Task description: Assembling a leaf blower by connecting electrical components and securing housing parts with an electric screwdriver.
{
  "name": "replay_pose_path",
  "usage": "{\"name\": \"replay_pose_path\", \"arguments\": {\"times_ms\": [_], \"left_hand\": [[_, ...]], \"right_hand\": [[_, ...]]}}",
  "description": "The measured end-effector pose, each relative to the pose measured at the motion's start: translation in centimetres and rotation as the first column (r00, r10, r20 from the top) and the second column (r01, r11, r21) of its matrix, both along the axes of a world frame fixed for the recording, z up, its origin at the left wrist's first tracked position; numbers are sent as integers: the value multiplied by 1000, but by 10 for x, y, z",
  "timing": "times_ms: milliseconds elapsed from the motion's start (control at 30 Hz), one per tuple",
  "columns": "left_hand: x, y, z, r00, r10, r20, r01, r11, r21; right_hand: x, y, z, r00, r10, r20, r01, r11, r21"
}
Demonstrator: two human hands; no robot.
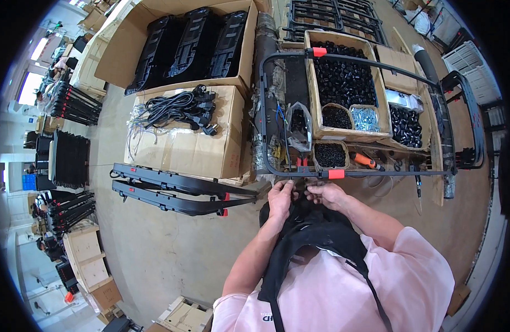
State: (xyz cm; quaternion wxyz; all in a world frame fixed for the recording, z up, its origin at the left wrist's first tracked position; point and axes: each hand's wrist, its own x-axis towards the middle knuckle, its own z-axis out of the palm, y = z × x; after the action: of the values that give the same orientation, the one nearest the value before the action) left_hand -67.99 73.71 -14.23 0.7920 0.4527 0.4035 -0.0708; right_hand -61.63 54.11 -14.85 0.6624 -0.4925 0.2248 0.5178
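My left hand and my right hand are close together at the near edge of a black tubular frame, in front of my black apron. The fingers of both are pinched. Whatever lies between them is too small and dark to name. The frame rests flat across the worktable and bears red clips, one red clip just beyond my right hand. Beyond my fingers, small red-handled pliers lie by a woven basket of small black parts.
Wooden bins of black plastic parts and a tray of silver screws stand inside the frame, near an orange-handled tool. At left, a cardboard box carries coiled black power cords. Long black rails jut out beside it.
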Motion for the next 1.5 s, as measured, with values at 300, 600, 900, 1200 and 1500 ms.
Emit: {"name": "replay_pose_path", "arguments": {"times_ms": [300, 600, 900, 1200, 1500], "left_hand": [[4, 13, 6, 992, -100, -72, 97, 994, -48], [2, 24, 9, 959, -277, -67, 269, 958, -102], [-30, 24, -6, 937, -349, 24, 341, 927, 159], [-57, 27, -15, 926, -345, 152, 253, 868, 427], [-63, 35, -16, 902, -408, 141, 282, 804, 523]], "right_hand": [[1, 52, 0, 993, -116, -27, 119, 973, 196], [-9, 54, -7, 986, -117, 122, 100, 985, 139], [21, 65, 100, 291, 759, 582, -305, 650, -696], [49, 121, 101, -650, 669, 362, -384, 122, -915], [59, 118, 100, -769, 491, 409, -386, 152, -910]]}}
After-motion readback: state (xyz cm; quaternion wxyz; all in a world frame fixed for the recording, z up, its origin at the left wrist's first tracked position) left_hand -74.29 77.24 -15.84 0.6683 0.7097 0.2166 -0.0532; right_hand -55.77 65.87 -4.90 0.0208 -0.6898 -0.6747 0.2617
